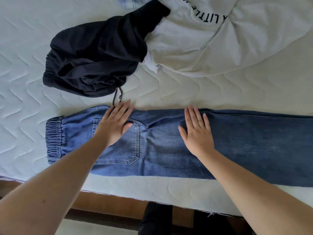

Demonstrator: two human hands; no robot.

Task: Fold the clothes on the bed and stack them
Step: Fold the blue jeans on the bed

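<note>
Two hands, left [115, 123] and right [197, 131], press flat and spread on one jeans [160, 146]; beyond them lie one black garment [94, 60] and one white shirt [211, 41].

brown wooden bed frame [105, 203], pale floor [94, 226]

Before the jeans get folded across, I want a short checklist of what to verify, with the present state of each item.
1. Jeans lie flat, legs stacked: ok.
2. Left hand presses flat near the pocket: ok.
3. Right hand presses flat on the legs: ok.
4. Leg ends in view: not ok, they run off the right edge.
5. Black shorts apart from the jeans: cannot tell, their drawstring reaches the jeans' edge.
6. White shirt folded: not ok, crumpled.
</note>
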